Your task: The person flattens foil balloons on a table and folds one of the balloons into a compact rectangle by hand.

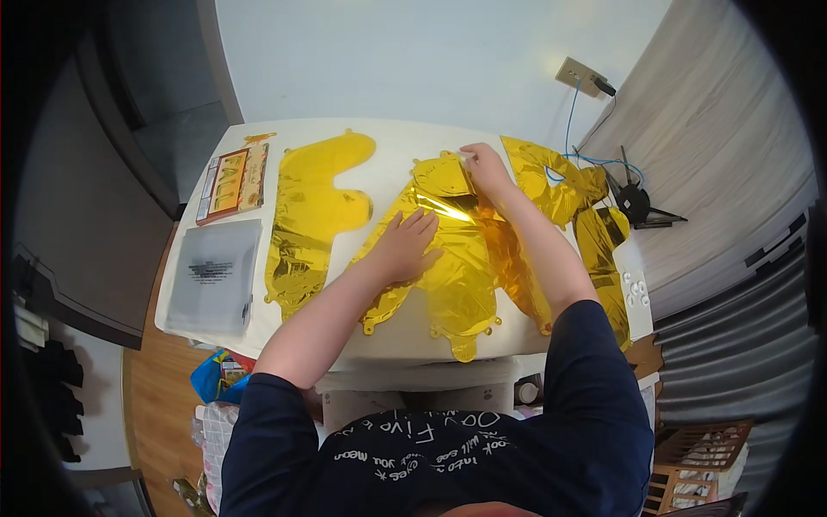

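A flat, uninflated gold foil balloon (463, 263) with small tabs along its edge lies in front of me, its upper part creased and folded over. My left hand (405, 248) rests on its left side with the fingers stretched out. At its top edge my right hand (488, 168) has curled fingers, pinching the foil. To the left lies another flat gold foil balloon (312, 194), letter-shaped. More gold foil (549, 177) spreads beyond my right forearm, running down the right side of the table.
A white-covered table (392, 138) bears everything. On its left are a printed card package (234, 183) and a clear plastic bag (211, 274). On the right stand a black router (635, 203) with blue cable and several small white rings (636, 291). A wall socket (581, 76) is behind.
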